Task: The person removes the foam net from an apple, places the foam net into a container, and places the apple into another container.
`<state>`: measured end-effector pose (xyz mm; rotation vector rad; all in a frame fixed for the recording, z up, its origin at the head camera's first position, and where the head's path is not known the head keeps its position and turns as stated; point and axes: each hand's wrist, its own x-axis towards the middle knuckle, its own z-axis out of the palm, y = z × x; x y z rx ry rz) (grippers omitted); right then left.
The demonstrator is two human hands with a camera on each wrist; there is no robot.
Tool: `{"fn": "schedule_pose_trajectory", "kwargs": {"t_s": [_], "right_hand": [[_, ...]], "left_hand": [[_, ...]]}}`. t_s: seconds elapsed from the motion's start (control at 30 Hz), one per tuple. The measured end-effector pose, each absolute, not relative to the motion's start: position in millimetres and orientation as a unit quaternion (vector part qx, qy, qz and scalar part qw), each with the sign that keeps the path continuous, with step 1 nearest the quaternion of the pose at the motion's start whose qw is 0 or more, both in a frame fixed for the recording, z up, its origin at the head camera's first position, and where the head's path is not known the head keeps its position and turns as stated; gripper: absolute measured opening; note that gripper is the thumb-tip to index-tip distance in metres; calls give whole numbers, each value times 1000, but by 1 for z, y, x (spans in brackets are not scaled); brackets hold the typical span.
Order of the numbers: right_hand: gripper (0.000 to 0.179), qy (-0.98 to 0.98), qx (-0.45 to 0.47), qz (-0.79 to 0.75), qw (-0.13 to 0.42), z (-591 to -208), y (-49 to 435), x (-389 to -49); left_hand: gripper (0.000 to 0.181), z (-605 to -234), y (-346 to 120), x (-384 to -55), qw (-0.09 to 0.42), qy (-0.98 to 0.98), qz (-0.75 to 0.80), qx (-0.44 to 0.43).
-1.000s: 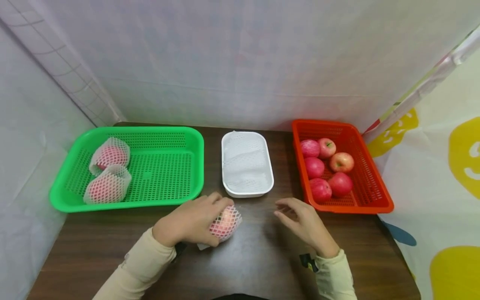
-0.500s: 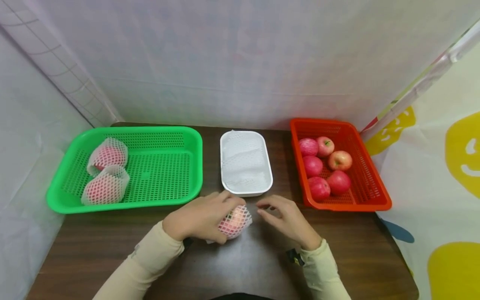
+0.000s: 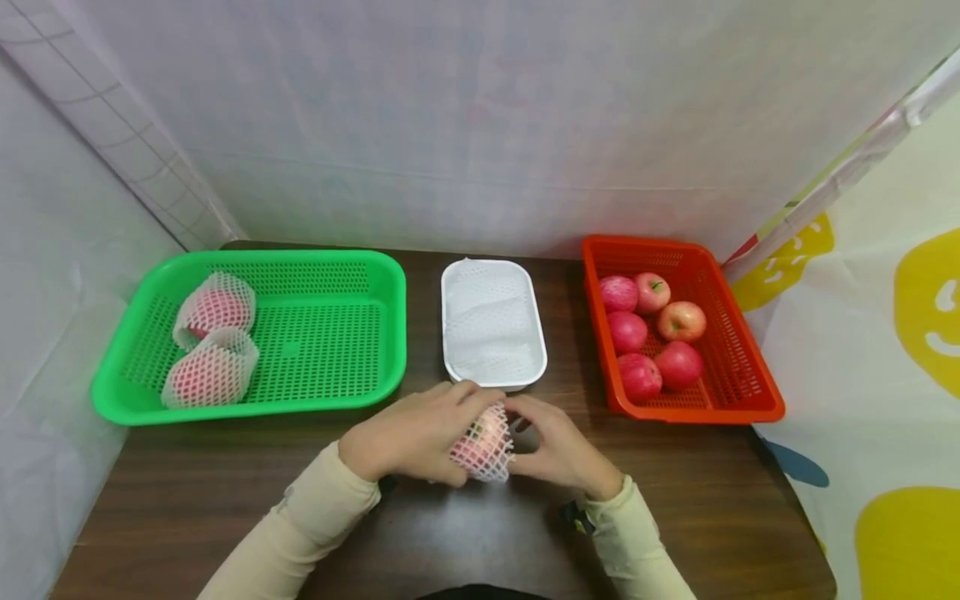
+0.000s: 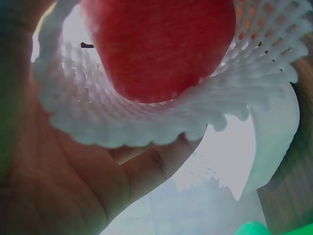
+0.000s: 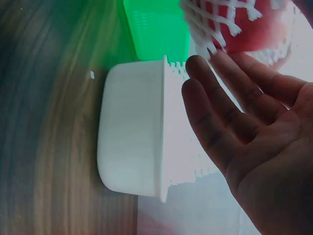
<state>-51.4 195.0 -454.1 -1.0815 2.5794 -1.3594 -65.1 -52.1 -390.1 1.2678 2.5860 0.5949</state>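
Observation:
An apple in a white foam net (image 3: 483,442) is between the hands, just in front of the white tray, in the head view. My left hand (image 3: 420,433) grips it from the left, its thumb on the near side. In the left wrist view the red apple (image 4: 161,49) shows its stem inside the net's open, scalloped rim (image 4: 132,132). My right hand (image 3: 558,446) holds the right side of the netted apple with fingertips and thumb. The right wrist view has its fingers (image 5: 244,88) against the net's lower edge, with two others extended beside it.
A white tray (image 3: 540,358) of foam nets (image 3: 487,321) stands behind the hands. At left, a green basket (image 3: 390,367) holds two netted apples (image 3: 210,375). An orange-red basket (image 3: 750,412) with several bare apples (image 3: 678,367) is at right. White sheeting (image 3: 480,167) bounds the table's back.
My left hand has carried the netted apple to the right. The right hand has moved left from beside the red basket and now meets the apple's right side.

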Motion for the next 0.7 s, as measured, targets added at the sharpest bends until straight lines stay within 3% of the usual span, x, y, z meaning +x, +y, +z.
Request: {"fn": "schedule_pose_trajectory", "kwargs": {"t_s": [0.13, 0.33, 0.7], "right_hand": [[73, 837, -343, -427, 11, -457, 192, -50], [73, 851, -328, -411, -2, -459, 190, -48], [76, 855, -290, -428, -38, -461, 201, -45]], "left_hand": [[103, -392, -49, -65, 92, 875, 195, 435], [101, -392, -48, -66, 82, 870, 195, 445], [71, -392, -56, -69, 51, 873, 208, 437]]}}
